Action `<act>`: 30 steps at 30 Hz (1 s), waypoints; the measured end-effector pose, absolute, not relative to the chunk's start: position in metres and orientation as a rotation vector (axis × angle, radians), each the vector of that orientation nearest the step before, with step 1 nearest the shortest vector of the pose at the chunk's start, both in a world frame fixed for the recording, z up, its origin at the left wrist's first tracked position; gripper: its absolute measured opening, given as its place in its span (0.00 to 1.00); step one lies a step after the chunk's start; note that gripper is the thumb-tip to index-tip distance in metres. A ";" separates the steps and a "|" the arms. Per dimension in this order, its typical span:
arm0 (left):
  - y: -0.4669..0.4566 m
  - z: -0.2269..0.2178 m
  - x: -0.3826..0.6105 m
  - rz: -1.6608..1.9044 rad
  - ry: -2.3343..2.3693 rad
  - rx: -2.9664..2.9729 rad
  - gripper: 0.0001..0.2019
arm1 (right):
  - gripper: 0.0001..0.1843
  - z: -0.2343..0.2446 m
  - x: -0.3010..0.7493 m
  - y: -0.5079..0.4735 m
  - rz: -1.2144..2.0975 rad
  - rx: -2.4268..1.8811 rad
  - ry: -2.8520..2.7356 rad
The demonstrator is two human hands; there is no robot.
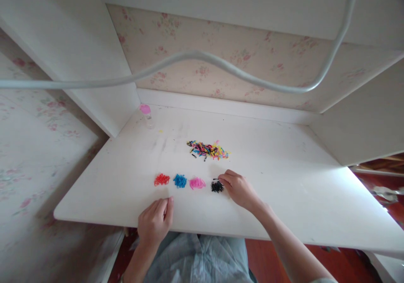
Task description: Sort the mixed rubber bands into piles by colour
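Over a small pile of black rubber bands [217, 186], my right hand [239, 188] pinches a black band [216, 179] between thumb and fingertips. My left hand [155, 219] is curled closed at the table's front edge, with nothing showing in it. To the left of the black pile lie separate piles of pink bands [197, 183], blue bands [180, 181] and red bands [162, 179], in a row. Behind them is a loose heap of mixed-colour rubber bands [208, 150], with black, yellow, pink and blue among them.
A clear bottle with a pink top [145, 110] stands at the back left of the white table [284, 182]. White panels rise at both sides. A pale bent tube [195, 55] crosses the view above the table. A tiny yellow bit [160, 131] lies near the bottle.
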State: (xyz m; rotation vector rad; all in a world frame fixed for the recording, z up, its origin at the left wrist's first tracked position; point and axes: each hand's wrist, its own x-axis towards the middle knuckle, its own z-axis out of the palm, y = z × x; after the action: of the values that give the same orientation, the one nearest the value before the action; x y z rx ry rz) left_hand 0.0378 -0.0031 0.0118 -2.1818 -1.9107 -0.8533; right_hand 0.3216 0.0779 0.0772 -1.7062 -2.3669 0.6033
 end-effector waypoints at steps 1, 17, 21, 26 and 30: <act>-0.003 0.012 0.038 -0.852 -1.910 -2.177 0.12 | 0.17 0.079 0.321 0.080 0.593 -1.715 -2.405; 0.018 0.050 0.056 -0.832 -2.126 -2.371 0.13 | 0.21 0.047 0.370 0.041 0.525 -1.806 -1.711; 0.051 0.073 0.079 -0.677 -2.104 -2.460 0.12 | 0.22 0.025 0.383 0.020 0.508 -1.884 -1.426; 0.095 0.081 0.105 -0.328 -2.200 -2.479 0.12 | 0.23 0.022 0.383 0.011 0.514 -1.829 -1.407; 0.122 0.075 0.120 -0.168 -2.214 -2.399 0.14 | 0.25 0.024 0.382 0.016 0.562 -1.798 -1.404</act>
State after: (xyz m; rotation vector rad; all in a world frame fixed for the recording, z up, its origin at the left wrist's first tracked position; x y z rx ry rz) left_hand 0.1204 0.1217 0.0751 -2.3990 -2.2138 -0.1682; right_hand 0.3825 0.0165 0.0238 -1.7985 -1.4038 0.5620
